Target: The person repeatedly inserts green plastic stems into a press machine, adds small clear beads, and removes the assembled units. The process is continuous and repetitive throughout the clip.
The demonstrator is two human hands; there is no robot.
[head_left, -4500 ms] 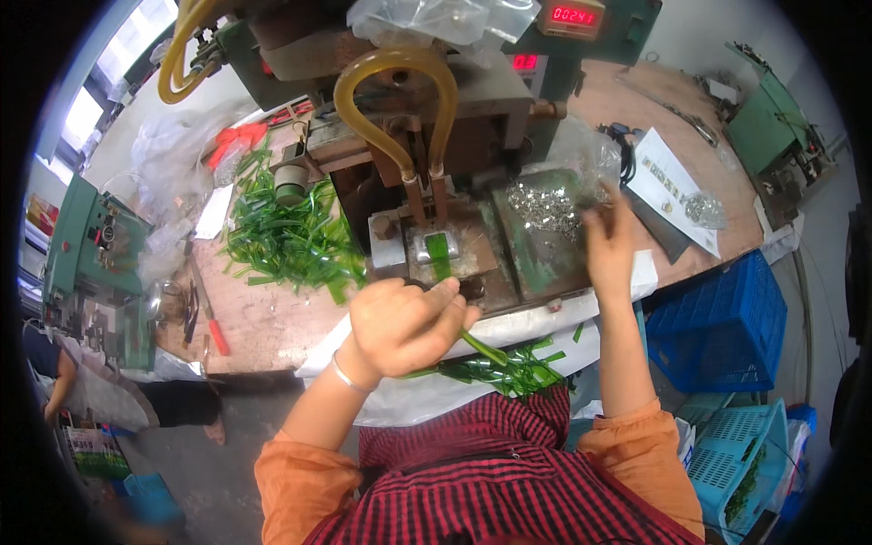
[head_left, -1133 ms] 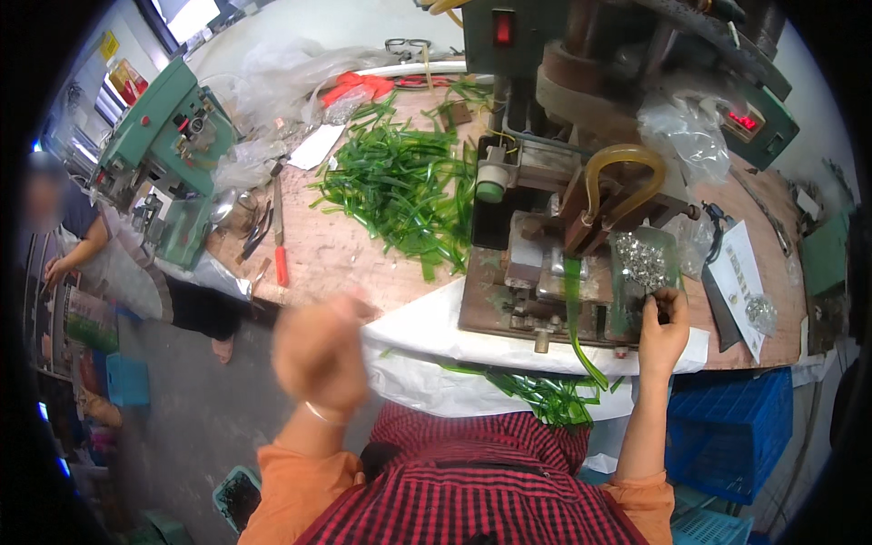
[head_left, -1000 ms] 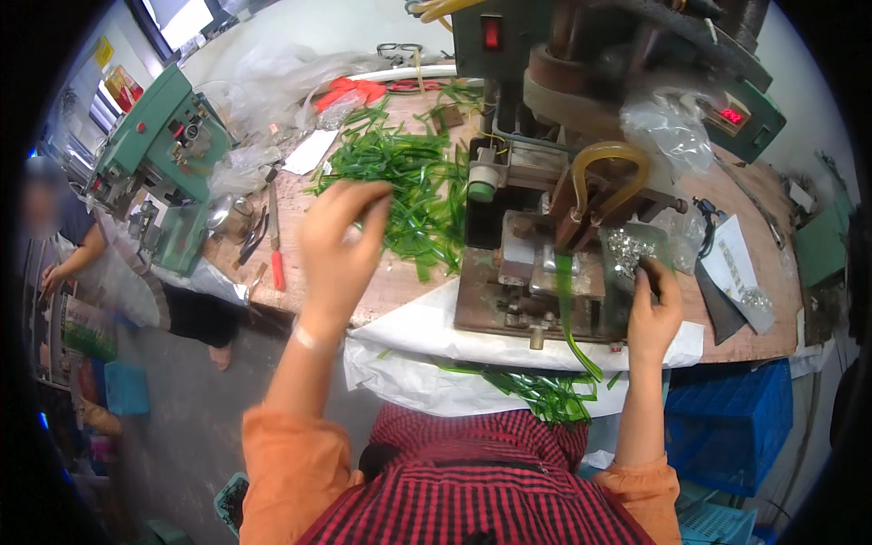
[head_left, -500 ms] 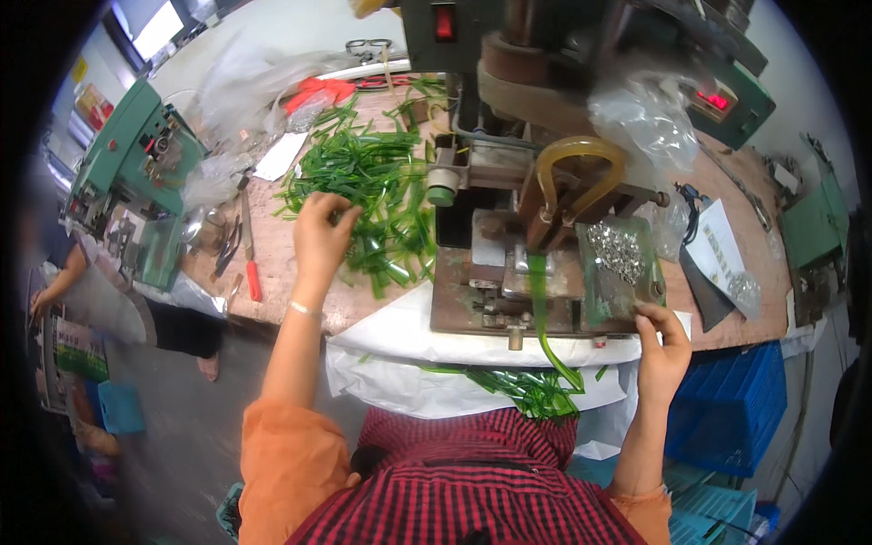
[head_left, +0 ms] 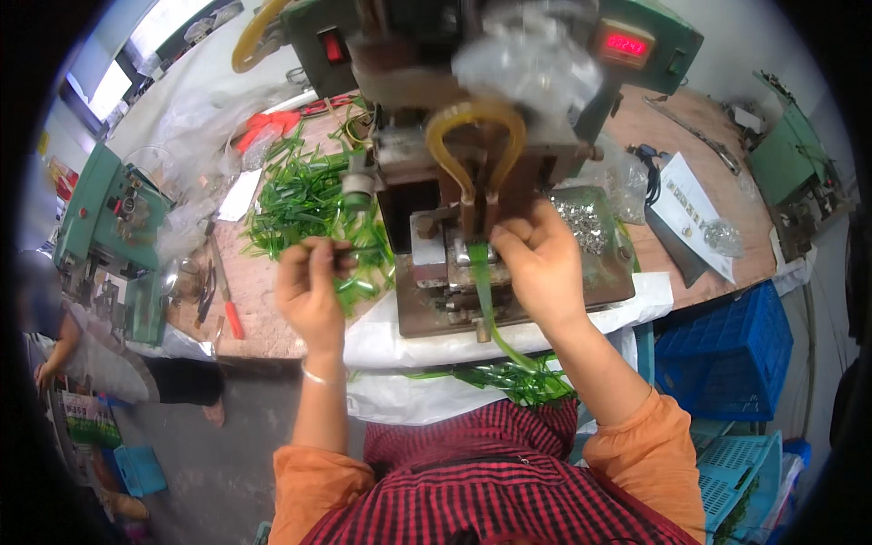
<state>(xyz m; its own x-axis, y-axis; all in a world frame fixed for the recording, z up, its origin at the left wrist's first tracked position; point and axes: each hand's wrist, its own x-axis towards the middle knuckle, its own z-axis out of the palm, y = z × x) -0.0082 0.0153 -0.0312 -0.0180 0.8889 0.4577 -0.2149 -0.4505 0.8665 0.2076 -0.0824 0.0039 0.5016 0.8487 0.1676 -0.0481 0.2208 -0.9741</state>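
Observation:
My left hand (head_left: 313,286) is closed in a pinch in front of a heap of glossy green plastic strips (head_left: 304,204). A thin green strip (head_left: 365,251) sticks out from its fingertips toward the press. My right hand (head_left: 545,268) has its fingers drawn together right beside the press head (head_left: 477,213); whatever lies between those fingertips is hidden. From under the press head a long green plastic strip (head_left: 485,295) hangs down over the front edge. Behind my right hand, a tray (head_left: 618,274) holds many small shiny metal pieces (head_left: 581,224).
More green strips (head_left: 518,380) lie on white sheeting (head_left: 391,397) at my lap. A red-handled tool (head_left: 232,320) rests at left near another green machine (head_left: 95,213). A paper sheet (head_left: 695,209) lies right; a blue crate (head_left: 727,354) stands below. Another person sits far left.
My right hand has moved from the tray's front corner left to the press head. My left hand has come back from the heap with a strip. The view has shifted right.

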